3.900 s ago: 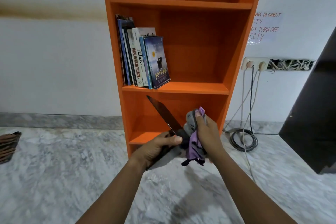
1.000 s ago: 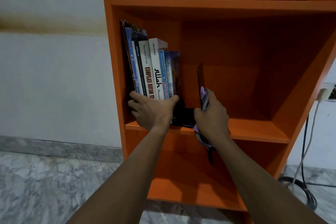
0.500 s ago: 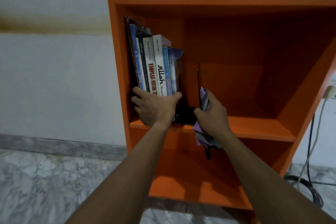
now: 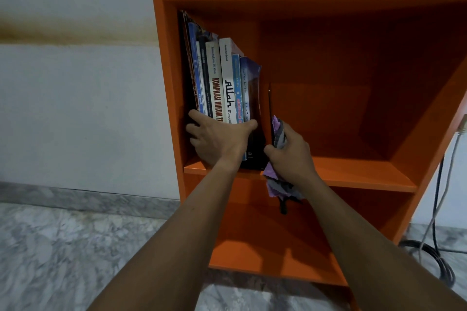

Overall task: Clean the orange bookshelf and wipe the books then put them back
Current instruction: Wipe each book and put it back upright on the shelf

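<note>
Orange bookshelf (image 4: 353, 177): upright on a marble floor (image 4: 75, 247), against a pale wall. Risk, as I judge it: it looks a narrow unit, so a hard sideways shove on the books may rock it. Boards bright, matte laminate. No dust that I can make out.

Row of books (image 4: 222, 78): middle compartment, packed at the left side wall. Risk: once released, the row may spring back and close the slot on its right. Tallest volumes sit at the left, and the spines are white, blue and dark. The last cover bows outward near its top.

Left hand (image 4: 217, 141): spread wide over the lower spines, thumb out against the last cover, pressing the row toward the side wall.

Right hand (image 4: 290, 154): closed round two things at once.

Thin dark book (image 4: 269, 108): upright, edge-on, just beside the row with a narrow gap between. Lower end hidden by the hand. Risk: it looks limp, so gripped low it may buckle, tip right, or crease that bowed cover.

Cloth (image 4: 274, 179): purple and grey, bunched in the same grip, tail hanging below the shelf edge. Risk: it gets dragged in and trapped between covers.
</note>
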Tool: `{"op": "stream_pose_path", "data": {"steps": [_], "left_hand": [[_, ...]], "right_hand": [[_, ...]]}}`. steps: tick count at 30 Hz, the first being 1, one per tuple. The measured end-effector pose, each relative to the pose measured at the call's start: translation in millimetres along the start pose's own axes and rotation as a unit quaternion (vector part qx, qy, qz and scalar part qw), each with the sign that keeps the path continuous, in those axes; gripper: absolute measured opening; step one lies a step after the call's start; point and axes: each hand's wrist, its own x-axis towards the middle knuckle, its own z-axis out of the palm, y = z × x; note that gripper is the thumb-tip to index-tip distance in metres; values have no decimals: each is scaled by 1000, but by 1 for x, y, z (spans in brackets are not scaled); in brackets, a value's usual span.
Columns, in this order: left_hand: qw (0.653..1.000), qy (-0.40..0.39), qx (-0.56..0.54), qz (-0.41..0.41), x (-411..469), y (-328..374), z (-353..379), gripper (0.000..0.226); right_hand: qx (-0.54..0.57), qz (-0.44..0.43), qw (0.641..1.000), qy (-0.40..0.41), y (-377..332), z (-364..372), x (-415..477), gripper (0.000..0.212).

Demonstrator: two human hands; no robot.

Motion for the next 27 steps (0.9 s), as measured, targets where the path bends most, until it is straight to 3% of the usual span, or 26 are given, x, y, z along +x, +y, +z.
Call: {"op": "stream_pose_path", "data": {"steps": [6,12,18,23,27], "left_hand": [[1000,3,10,-5,2,-4,-6,120],[999,-4,26,24,-2,-15,-14,118],[999,2,25,25,-11,-20,-20,115],[997,-13,-58,48,-14,-33,-29,112],[991,-31,-83,105,-17,-54,-47,73]], "right_hand": [[32,-7,999,1,-9,32,-4,36],[161,51,975,-141,-5,8,4,42],[203,71,965,-152,-4,13,7,47],[227,75,957,-164,-7,21,8,58],[248,90,951,-159,-16,32,9,49]]}}
